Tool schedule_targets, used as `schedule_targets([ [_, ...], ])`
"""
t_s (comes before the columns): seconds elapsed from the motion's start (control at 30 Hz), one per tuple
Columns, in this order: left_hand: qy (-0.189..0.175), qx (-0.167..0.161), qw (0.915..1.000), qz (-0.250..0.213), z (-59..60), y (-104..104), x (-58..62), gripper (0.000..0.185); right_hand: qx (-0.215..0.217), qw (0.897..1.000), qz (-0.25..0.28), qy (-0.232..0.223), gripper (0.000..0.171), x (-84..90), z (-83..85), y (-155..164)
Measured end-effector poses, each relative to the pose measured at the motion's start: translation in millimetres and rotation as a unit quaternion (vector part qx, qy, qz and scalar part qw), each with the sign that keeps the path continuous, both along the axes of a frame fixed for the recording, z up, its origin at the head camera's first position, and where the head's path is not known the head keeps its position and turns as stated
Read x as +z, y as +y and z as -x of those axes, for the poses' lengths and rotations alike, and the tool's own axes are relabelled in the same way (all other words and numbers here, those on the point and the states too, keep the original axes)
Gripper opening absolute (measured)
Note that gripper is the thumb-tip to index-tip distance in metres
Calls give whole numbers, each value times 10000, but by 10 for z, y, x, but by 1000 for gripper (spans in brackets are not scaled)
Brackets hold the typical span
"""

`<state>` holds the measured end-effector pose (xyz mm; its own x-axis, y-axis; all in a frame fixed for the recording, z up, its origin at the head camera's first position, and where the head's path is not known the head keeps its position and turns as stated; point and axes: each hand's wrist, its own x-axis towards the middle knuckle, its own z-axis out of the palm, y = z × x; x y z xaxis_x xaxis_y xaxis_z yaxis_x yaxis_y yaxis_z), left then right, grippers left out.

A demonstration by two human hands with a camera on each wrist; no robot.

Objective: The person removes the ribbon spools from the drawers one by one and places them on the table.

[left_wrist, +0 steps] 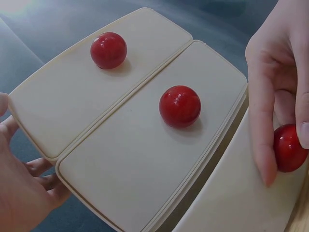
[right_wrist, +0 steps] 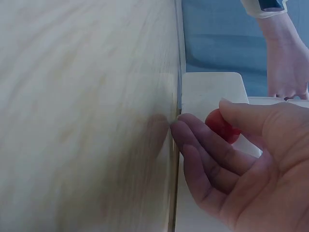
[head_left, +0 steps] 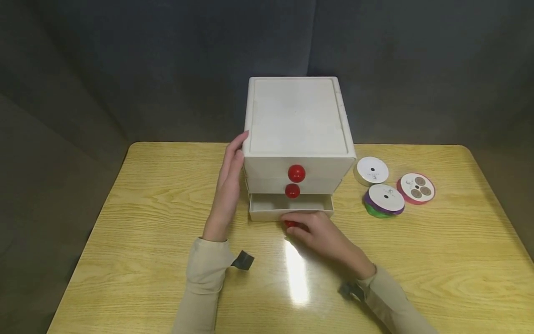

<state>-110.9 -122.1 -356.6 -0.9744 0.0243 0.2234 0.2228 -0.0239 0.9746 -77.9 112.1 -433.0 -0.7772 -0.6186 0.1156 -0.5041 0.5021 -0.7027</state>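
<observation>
A small white drawer cabinet (head_left: 298, 116) stands on the table, with a round red knob on each of its three drawers. The bottom drawer (head_left: 264, 215) is pulled partway out, and the part of its inside that shows holds nothing visible. My right hand (head_left: 325, 236) pinches the bottom drawer's red knob (left_wrist: 288, 150) between thumb and fingers. Against the cabinet's left side rests my left hand (head_left: 228, 185), its fingers extended along the wall. The top knob (head_left: 296, 173) and middle knob (head_left: 292, 190) are untouched, and both their drawers are closed.
Right of the cabinet lie several ribbon spools: a white spool (head_left: 371, 170), a pink-edged spool (head_left: 416, 188), and a white-topped spool (head_left: 386, 197) with purple and green ribbon beneath. A dark curtain (head_left: 187, 69) hangs behind the wooden table (head_left: 146, 222).
</observation>
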Motion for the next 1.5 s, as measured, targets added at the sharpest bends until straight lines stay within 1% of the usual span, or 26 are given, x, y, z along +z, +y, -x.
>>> schedule_targets([
  [0.13,15,-15,10000,12,0,13,6,51,-188,9998,-31,-88,31,-7,31,10],
  [0.3,68,-70,10000,-7,-2,34,11,50,-348,9992,-180,35,32,-10,66,26],
  [0.7,62,-18,10000,35,-16,25,3,51,-127,9996,-236,40,32,15,119,30],
  [0.97,127,-40,9999,-15,-8,28,-10,51,-309,9992,-128,229,30,-2,212,-16],
  [1.1,174,-62,9998,-26,-4,35,-8,51,-403,9989,-114,185,30,1,261,-20],
  [1.3,234,-84,9997,-26,-2,44,5,51,-406,9990,-82,192,29,7,289,-10],
  [1.5,145,-19,9999,23,-8,35,-9,51,-360,9991,-67,202,29,-5,294,-26],
])
